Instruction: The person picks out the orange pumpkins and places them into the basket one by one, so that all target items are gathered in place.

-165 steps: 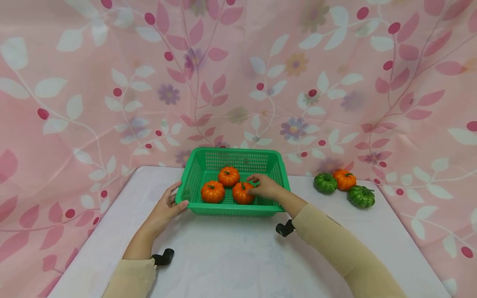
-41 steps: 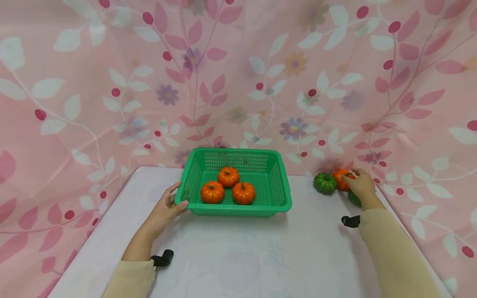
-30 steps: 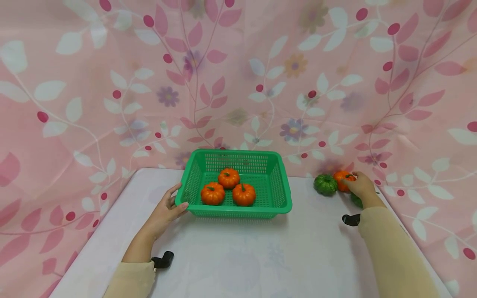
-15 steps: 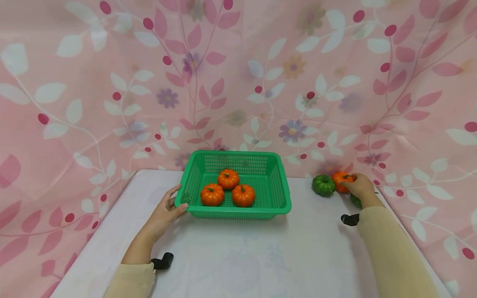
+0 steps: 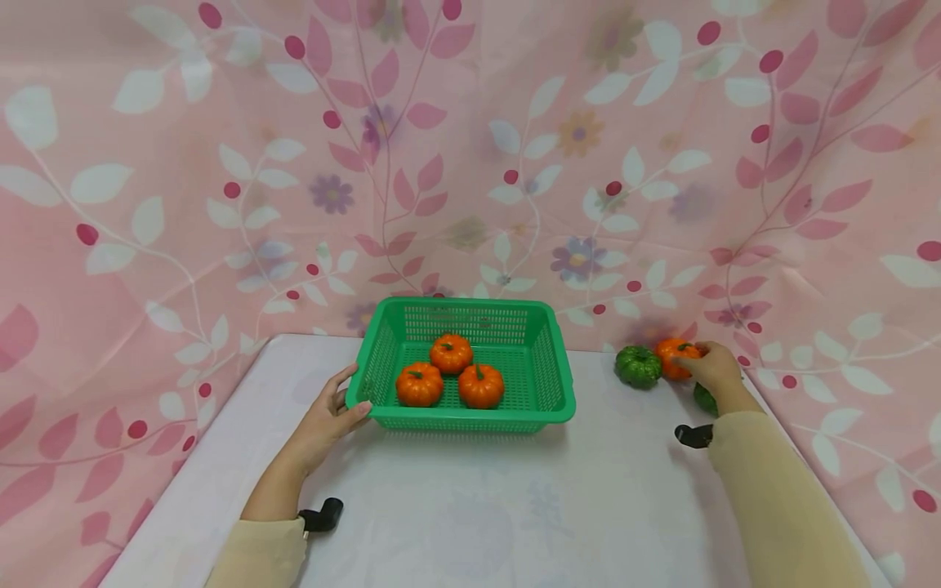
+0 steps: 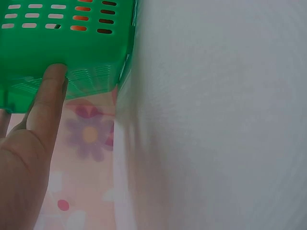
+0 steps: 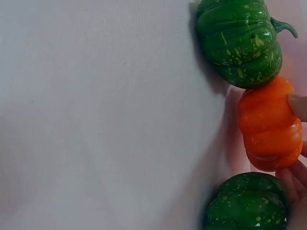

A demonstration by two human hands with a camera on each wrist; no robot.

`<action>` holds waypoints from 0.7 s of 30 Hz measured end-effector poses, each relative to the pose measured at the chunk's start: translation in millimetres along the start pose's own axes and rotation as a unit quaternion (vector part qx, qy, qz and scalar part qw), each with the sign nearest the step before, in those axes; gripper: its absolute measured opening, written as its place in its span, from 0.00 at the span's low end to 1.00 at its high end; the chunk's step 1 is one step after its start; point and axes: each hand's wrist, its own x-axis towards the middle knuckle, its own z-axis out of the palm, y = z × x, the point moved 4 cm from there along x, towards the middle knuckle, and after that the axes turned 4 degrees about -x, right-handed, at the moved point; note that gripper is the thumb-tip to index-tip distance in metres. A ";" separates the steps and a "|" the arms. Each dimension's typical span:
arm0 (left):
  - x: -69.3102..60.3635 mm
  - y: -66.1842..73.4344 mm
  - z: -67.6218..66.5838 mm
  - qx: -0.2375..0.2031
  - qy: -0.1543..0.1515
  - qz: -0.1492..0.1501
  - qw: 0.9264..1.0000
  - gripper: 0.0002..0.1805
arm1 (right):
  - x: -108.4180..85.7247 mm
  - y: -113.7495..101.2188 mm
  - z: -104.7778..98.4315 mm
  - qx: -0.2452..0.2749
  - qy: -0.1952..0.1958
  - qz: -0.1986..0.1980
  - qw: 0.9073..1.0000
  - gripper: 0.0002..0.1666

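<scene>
A green plastic basket (image 5: pixel 470 415) stands at the table's middle with an orange toy pumpkin (image 5: pixel 451 354) at the back and two in front, one of them the left pumpkin (image 5: pixel 419 385). My left hand (image 5: pixel 323 420) holds the basket's front left corner, thumb at the rim and fingers along the left side. At the far right my right hand (image 5: pixel 716 371) grips another orange pumpkin (image 7: pixel 269 127) between thumb and fingers. Green speckled pumpkins flank it: one green pumpkin (image 5: pixel 638 367) to its left, another green pumpkin (image 5: pixel 704 398) partly hidden by the hand.
White cloth covers the table (image 5: pixel 470 506). A pink floral curtain (image 5: pixel 470 163) hangs right behind it and along the sides. Black wrist cameras, such as the left one (image 5: pixel 323 515), stick out inward from both wrists.
Since the earliest frame my right hand has left the front right pumpkin in the basket and moved right to the orange pumpkin there. In the last second nearly everything is still.
</scene>
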 end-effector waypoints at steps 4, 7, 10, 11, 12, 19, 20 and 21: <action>0.3 0.0 0.2 -0.002 -0.001 0.000 1.000 0.47 | -1.0 0.5 -0.8 0.010 0.001 0.011 1.000 0.51; 0.8 0.3 0.2 -0.006 -0.002 0.000 1.000 0.47 | -2.0 0.7 -1.9 0.020 0.002 0.017 1.000 0.51; 1.5 0.8 0.4 -0.009 -0.001 0.001 1.000 0.47 | -4.6 0.5 -3.6 0.028 0.006 0.020 0.999 0.52; 1.6 0.9 0.4 -0.010 -0.002 0.000 1.000 0.47 | -5.5 0.6 -4.1 0.031 0.007 0.020 0.999 0.52; 1.8 0.9 0.3 -0.011 -0.002 0.000 1.000 0.47 | -6.1 1.1 -4.6 0.035 0.008 0.020 0.999 0.53; 1.4 0.4 -0.1 -0.011 -0.003 -0.002 1.000 0.48 | -11.2 -4.2 -10.9 0.060 0.014 0.003 0.998 0.53; 1.1 0.4 -0.1 -0.011 -0.002 -0.001 1.000 0.48 | -11.7 -5.6 -12.5 0.060 0.015 0.000 0.998 0.54; 0.9 0.2 -0.1 -0.010 -0.002 -0.001 1.000 0.48 | -12.7 -7.7 -14.1 0.057 0.016 -0.003 0.998 0.54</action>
